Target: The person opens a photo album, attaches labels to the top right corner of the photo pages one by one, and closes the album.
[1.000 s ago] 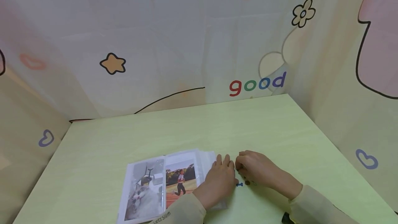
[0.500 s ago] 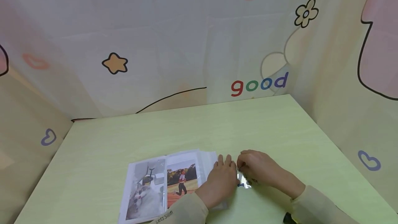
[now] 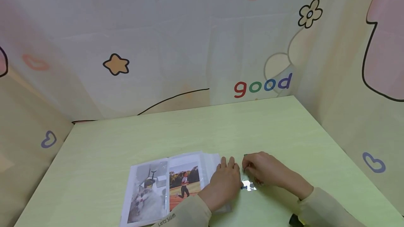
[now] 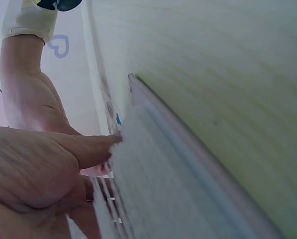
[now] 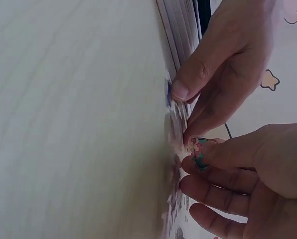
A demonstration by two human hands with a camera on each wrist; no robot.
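Observation:
An open photo album (image 3: 164, 185) lies on the light green table (image 3: 195, 132), showing a cat photo and a runner photo. My left hand (image 3: 225, 178) rests flat on its right-hand pages, fingers straight; in the left wrist view the thumb (image 4: 83, 149) touches the page edges (image 4: 158, 189). Just right of it, my right hand (image 3: 252, 169) pinches a small colourful sticker (image 5: 200, 148) between thumb and finger. Below that hand lies a small glossy sticker sheet (image 3: 249, 186), which the left fingertips (image 5: 188, 84) hold down.
Cartoon-printed curtains (image 3: 262, 85) close in the table at the back and on both sides. A small dark object (image 3: 295, 220) sits by my right sleeve at the near edge.
My right hand has shifted slightly to the right, away from the left hand. The glossy sheet under it now catches the light. The left hand and album have stayed put.

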